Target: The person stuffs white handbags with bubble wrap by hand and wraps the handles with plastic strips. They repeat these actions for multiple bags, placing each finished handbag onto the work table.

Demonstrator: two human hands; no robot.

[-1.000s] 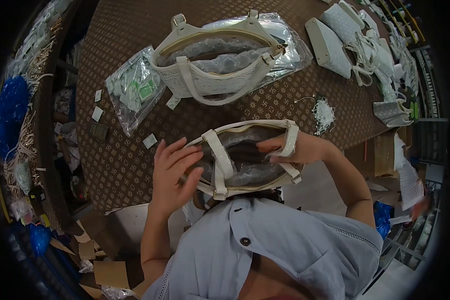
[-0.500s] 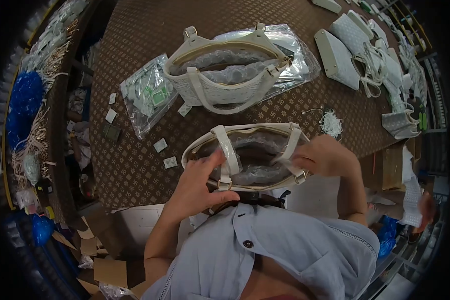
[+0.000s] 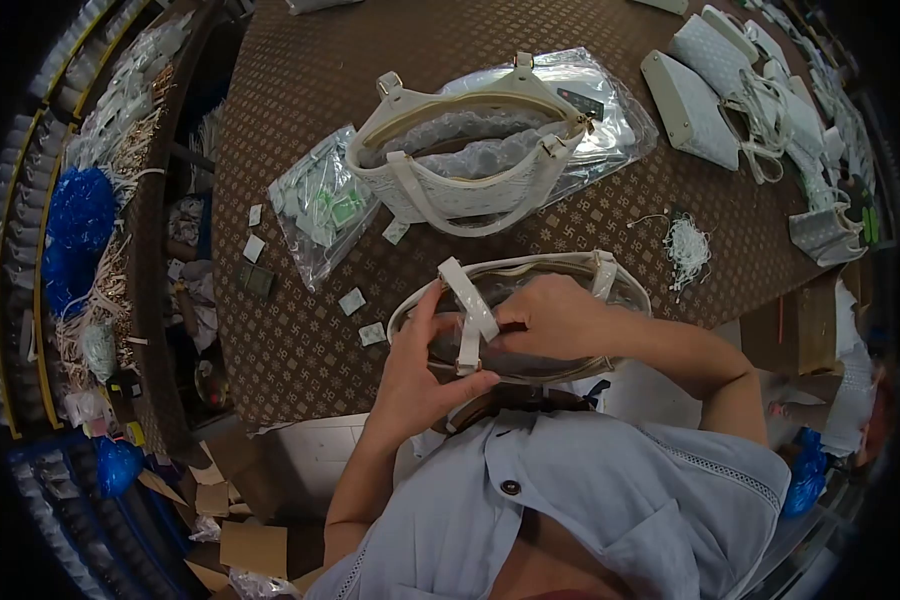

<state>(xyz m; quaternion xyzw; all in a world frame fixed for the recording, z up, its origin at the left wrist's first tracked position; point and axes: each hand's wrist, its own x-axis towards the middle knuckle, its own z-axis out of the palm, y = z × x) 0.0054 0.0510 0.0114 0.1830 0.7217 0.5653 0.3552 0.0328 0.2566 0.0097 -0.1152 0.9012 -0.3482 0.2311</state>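
Note:
A white handbag [image 3: 625, 275] with an open zip top is at the near edge of the table, clear plastic stuffing inside. My left hand [image 3: 420, 375] grips its left end, thumb at the outer rim and fingers by the handle [image 3: 476, 305], which has clear film around it. Over the bag's opening, my right hand [image 3: 560, 318] has its fingers bent in against that handle. Its fingertips are partly hidden. Just beyond stands a second white handbag [image 3: 460, 198], upright and open, also stuffed with clear plastic.
Clear bags with green-and-white packets [image 3: 325, 205] and silvery film [image 3: 620, 125] lie on the brown patterned table [image 3: 310, 350]. Small white packets [image 3: 352, 301] are scattered at left. A bundle of white strings [image 3: 688, 250] lies at right, below more white handbags [image 3: 690, 110]. Cardboard boxes [image 3: 253, 548] are on the floor.
My right hand has moved left from the bag's right handle to the left handle. My left hand stays at the bag's left end. The whole view has shifted slightly.

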